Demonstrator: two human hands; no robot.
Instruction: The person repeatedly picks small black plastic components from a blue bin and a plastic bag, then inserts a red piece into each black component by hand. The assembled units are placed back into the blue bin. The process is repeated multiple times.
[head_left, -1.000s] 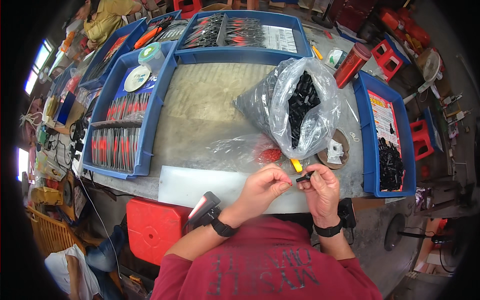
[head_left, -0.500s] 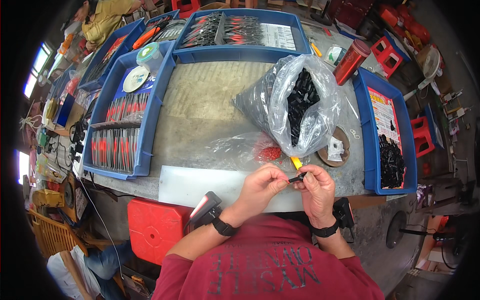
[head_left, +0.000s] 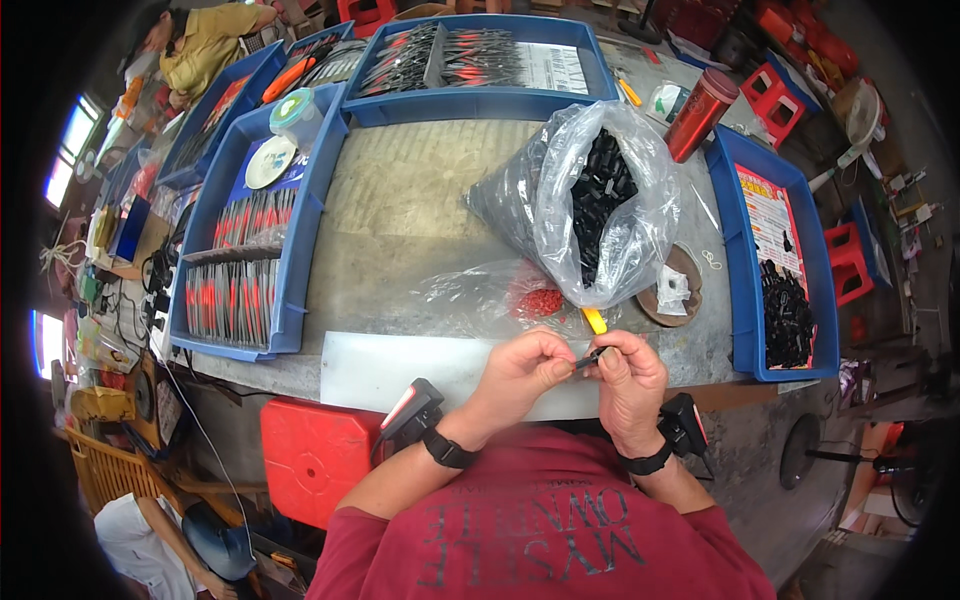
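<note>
A small black plastic piece [head_left: 590,358] is pinched between both my hands, above the table's near edge. My left hand [head_left: 525,372] grips its left end between thumb and forefinger. With thumb and fingers, my right hand [head_left: 630,385] closes on the other end; the fingertips hide most of the piece. Just beyond the hands lies a yellow handle [head_left: 595,320], partly under a clear plastic bag [head_left: 520,185] full of black pieces [head_left: 603,190]. Small red parts [head_left: 538,303] sit in a thin clear bag left of it. A white sheet [head_left: 400,372] lies under my left hand's side.
Blue trays with black-and-red pieces stand at the left [head_left: 312,220] and back [head_left: 480,108]. Another blue tray [head_left: 735,250] holds black pieces at the right. A red flask [head_left: 703,115] and a round brown dish [head_left: 650,305] flank the bag. A red stool [head_left: 315,460] is lower left.
Both hands keep nearly the same place, and the black piece has tilted slightly between the fingers. At lower left, another person's arm now reaches down. The view has shifted a little.
</note>
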